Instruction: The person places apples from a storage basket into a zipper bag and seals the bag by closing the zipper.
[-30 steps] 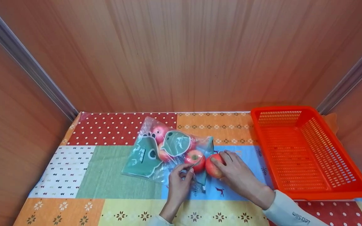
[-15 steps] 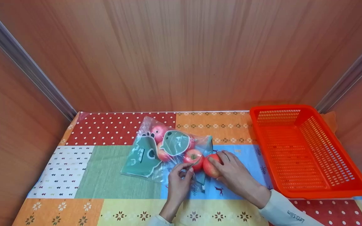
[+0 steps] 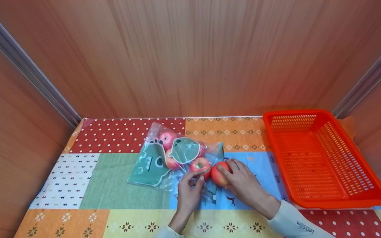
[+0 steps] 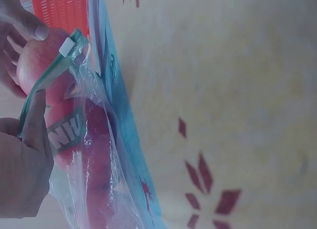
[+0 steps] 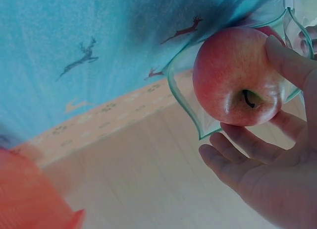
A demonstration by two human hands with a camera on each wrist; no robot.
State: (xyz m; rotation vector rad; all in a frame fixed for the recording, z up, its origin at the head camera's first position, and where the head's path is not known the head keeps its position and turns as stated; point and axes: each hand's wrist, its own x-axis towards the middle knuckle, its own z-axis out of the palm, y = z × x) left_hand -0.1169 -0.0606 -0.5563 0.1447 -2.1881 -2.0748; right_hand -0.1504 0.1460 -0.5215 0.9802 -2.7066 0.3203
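A clear zip bag (image 3: 154, 165) printed with green cartoon figures lies on the cloth with several red apples inside. My left hand (image 3: 189, 191) pinches the green edge of the bag's mouth between thumb and fingers; a white slider (image 4: 67, 46) sits on that edge. In my right hand (image 3: 243, 185) is a red apple (image 5: 237, 78), gripped by thumb and fingers at the bag's opening. Beyond it, the bag's green-rimmed mouth stands parted. Another apple (image 3: 199, 165) lies just inside, beside the held one. The held apple's far side is hidden in the right wrist view.
An orange-red plastic basket (image 3: 309, 202) with slotted walls stands to the right. The table bears a patchwork cloth (image 3: 121, 195). Wood-grain panels (image 3: 190, 66) rise behind and at both sides.
My right hand has moved slightly left with the apple, closer to the bag. The apple inside the mouth has shifted a little left. My left hand has stayed in place.
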